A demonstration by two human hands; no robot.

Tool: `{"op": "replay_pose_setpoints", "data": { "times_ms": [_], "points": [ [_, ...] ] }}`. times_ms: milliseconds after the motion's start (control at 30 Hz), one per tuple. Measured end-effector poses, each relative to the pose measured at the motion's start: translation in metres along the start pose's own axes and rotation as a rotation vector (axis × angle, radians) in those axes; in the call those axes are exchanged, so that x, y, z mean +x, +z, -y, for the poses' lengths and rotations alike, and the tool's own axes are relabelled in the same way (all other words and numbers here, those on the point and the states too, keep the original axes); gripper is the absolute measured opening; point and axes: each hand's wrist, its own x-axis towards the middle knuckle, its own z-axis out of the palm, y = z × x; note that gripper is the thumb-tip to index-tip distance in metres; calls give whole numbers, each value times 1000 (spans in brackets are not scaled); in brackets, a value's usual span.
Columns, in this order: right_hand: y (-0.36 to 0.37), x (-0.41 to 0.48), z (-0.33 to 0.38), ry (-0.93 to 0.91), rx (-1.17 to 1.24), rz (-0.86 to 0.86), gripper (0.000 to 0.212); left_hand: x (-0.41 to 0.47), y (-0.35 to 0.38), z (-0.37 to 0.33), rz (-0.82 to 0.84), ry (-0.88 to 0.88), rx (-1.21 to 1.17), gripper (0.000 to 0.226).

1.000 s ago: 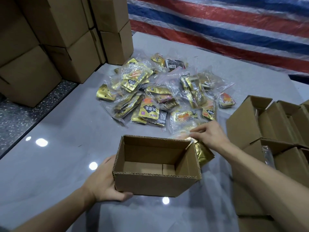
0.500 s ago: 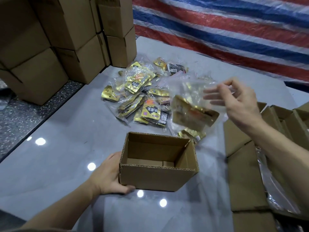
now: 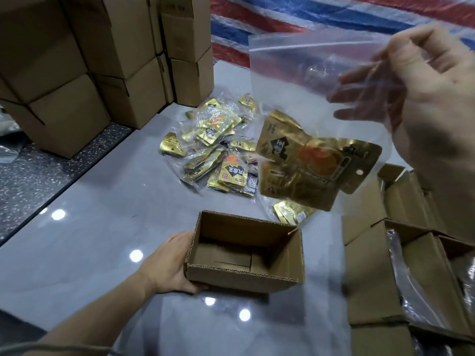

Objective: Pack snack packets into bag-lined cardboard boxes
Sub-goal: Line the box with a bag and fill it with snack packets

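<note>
Even, fairly bright light falls from above; the glossy grey table [image 3: 90,240] mirrors it as several small round white spots near the open box [image 3: 244,276]. Shadows are soft and faint, darkest inside that box. The raised right hand [image 3: 434,104] and the clear bag [image 3: 295,73] it holds are smeared by motion, and the gold packets [image 3: 308,165] inside look soft. The wide lens bends the stacked boxes [image 3: 64,80] at the left edge

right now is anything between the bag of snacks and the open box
Nothing visible. The clear bag hangs in the air past the open box, whose inside is bare; the left hand grips only its outer side.
</note>
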Motion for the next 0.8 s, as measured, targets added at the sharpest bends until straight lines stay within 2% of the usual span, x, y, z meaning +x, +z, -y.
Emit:
{"op": "replay_pose_setpoints", "data": {
  "times_ms": [133,233,400,633,800],
  "points": [
    [10,-7,11,30,59,55,22,1,0,-2,12,-32,-8,83],
    [23,-19,22,32,130,62,18,0,1,-1,34,-30,3,78],
    [48,-41,30,120,245,70,16,-1,5,6,23,-25,40,86],
    [62,-54,14,281,365,91,19,1,5,8,31,8,49,89],
    [70,-61,-4,308,375,141,21,1,2,3,15,22,6,85]
  ]
}}
